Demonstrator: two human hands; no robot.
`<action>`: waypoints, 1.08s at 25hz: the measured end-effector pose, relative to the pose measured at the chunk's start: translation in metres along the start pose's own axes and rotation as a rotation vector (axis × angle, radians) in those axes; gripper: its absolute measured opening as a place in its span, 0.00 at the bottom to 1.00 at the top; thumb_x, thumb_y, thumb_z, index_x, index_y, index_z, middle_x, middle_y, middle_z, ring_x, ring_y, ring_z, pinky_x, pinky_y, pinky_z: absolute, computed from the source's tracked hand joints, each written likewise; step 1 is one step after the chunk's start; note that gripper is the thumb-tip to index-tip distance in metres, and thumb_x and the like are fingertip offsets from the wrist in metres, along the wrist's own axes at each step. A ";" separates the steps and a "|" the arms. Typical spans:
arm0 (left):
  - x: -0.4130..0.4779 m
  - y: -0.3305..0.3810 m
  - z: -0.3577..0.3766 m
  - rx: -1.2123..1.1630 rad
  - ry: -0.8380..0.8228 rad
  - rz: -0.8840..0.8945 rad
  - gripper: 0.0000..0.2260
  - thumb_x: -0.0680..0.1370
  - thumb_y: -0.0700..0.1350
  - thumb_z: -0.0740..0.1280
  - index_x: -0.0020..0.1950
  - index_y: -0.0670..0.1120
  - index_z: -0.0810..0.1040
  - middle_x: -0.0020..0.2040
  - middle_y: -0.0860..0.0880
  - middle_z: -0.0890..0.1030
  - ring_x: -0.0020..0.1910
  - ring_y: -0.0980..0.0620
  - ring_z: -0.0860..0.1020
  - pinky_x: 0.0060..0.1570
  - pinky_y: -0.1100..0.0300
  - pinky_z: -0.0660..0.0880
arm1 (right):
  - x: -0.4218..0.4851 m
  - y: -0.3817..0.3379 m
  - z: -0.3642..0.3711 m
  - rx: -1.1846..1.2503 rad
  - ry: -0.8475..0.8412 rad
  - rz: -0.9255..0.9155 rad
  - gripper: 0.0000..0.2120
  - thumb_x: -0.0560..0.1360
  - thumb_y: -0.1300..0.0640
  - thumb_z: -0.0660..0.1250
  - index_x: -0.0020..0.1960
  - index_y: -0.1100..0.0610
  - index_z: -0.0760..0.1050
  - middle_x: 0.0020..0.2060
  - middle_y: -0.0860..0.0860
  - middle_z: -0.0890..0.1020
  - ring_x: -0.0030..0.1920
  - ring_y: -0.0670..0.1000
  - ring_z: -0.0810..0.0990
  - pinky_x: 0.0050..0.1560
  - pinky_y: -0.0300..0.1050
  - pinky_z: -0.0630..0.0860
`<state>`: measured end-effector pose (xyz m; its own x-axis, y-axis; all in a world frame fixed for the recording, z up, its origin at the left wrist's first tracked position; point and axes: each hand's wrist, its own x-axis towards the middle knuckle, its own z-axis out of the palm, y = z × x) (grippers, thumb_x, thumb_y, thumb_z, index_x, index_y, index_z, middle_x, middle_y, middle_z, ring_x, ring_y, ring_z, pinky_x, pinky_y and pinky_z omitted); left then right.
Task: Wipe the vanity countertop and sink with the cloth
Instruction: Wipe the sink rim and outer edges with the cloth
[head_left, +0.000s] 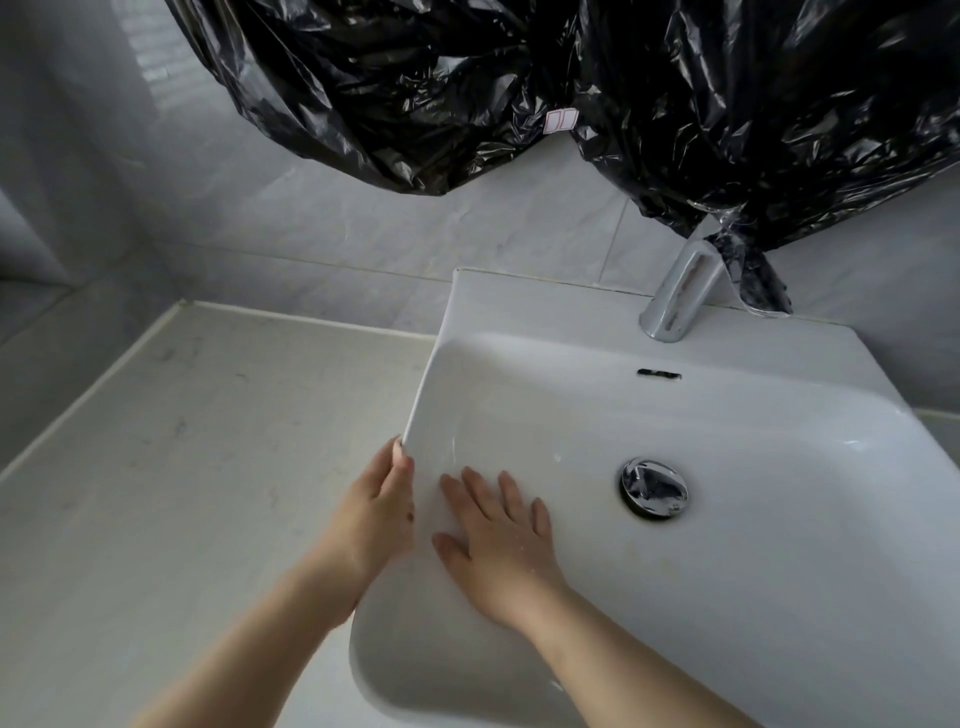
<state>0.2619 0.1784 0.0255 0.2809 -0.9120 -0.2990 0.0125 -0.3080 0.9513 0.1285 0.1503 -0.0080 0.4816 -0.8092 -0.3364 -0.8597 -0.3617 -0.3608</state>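
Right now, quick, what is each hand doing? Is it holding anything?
Left hand: open, straight fingers against the sink rim, holding nothing.
Right hand: open, flat inside the sink, holding nothing.

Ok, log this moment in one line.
left hand touches sink rim | right hand flat inside sink | no cloth in view
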 end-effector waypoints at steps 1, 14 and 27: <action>0.014 0.006 0.003 0.117 0.044 0.008 0.15 0.81 0.51 0.54 0.37 0.50 0.72 0.24 0.53 0.71 0.25 0.52 0.69 0.29 0.58 0.67 | 0.000 0.000 0.000 0.005 -0.002 0.001 0.27 0.80 0.44 0.49 0.76 0.43 0.43 0.77 0.42 0.43 0.76 0.53 0.38 0.73 0.58 0.38; 0.059 0.011 0.011 0.483 0.150 0.015 0.15 0.81 0.50 0.52 0.40 0.43 0.69 0.40 0.37 0.79 0.39 0.39 0.77 0.40 0.52 0.72 | -0.002 0.001 -0.003 0.004 -0.015 -0.011 0.28 0.80 0.45 0.50 0.76 0.44 0.43 0.77 0.42 0.42 0.76 0.53 0.37 0.73 0.58 0.38; 0.129 0.031 0.025 0.753 0.191 0.093 0.11 0.81 0.46 0.53 0.50 0.42 0.71 0.51 0.38 0.78 0.47 0.39 0.74 0.41 0.57 0.65 | 0.080 0.022 -0.074 -0.087 0.512 0.002 0.22 0.80 0.50 0.52 0.74 0.49 0.59 0.77 0.50 0.53 0.76 0.55 0.46 0.73 0.53 0.45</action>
<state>0.2743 0.0442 0.0145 0.4100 -0.9017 -0.1371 -0.6545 -0.3956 0.6443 0.1353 0.0432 0.0215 0.3541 -0.9248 0.1392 -0.8817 -0.3797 -0.2800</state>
